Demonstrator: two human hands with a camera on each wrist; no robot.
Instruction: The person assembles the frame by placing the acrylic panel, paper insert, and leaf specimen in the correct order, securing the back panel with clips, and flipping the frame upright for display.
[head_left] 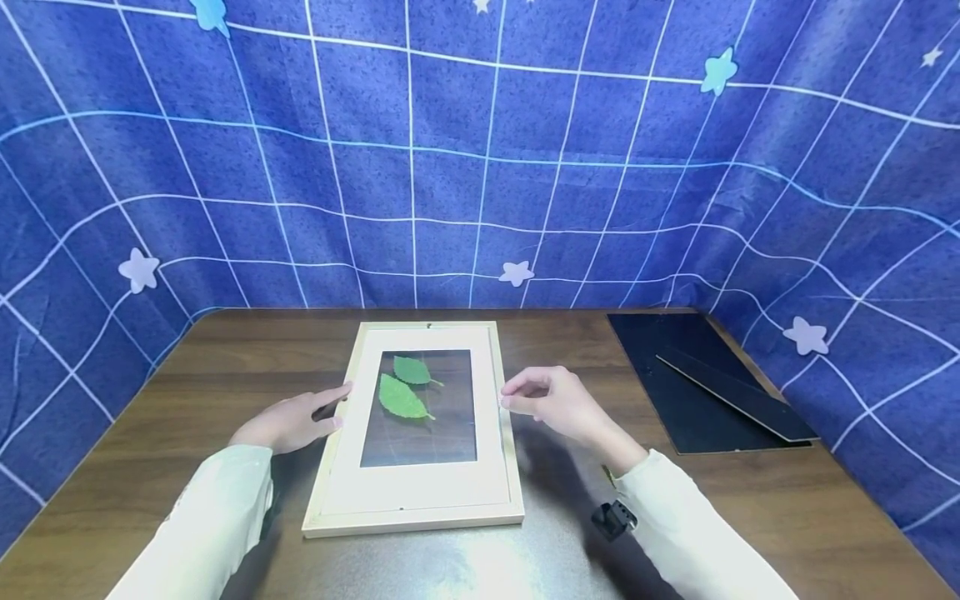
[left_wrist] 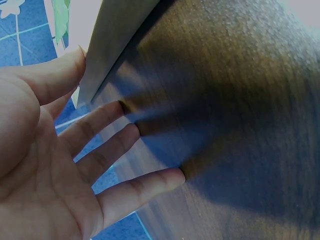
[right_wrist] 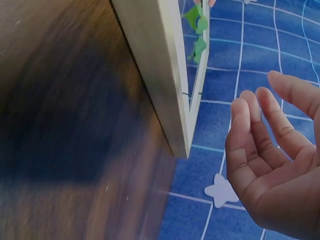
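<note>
A pale wooden picture frame [head_left: 411, 525] lies on the table with a white mat [head_left: 420, 487] inside it. Within the mat's clear window are two green leaves, a smaller upper leaf [head_left: 411, 370] and a larger lower leaf [head_left: 401, 398]. My left hand [head_left: 291, 421] rests at the frame's left side, its thumb and index finger touching the wood and the other fingers spread straight in the left wrist view. At the right side, my right hand [head_left: 558, 404] hovers close to the frame's edge. Its fingers bend loosely with nothing between them, apart from the wood in the right wrist view.
A black board [head_left: 645, 358] lies at the table's right, with a narrower black piece [head_left: 735, 396] slanting across it. Part of another green leaf [head_left: 608, 476] shows by the right wrist, near a small black device [head_left: 615, 519]. A blue gridded curtain [head_left: 450, 183] hangs behind the table.
</note>
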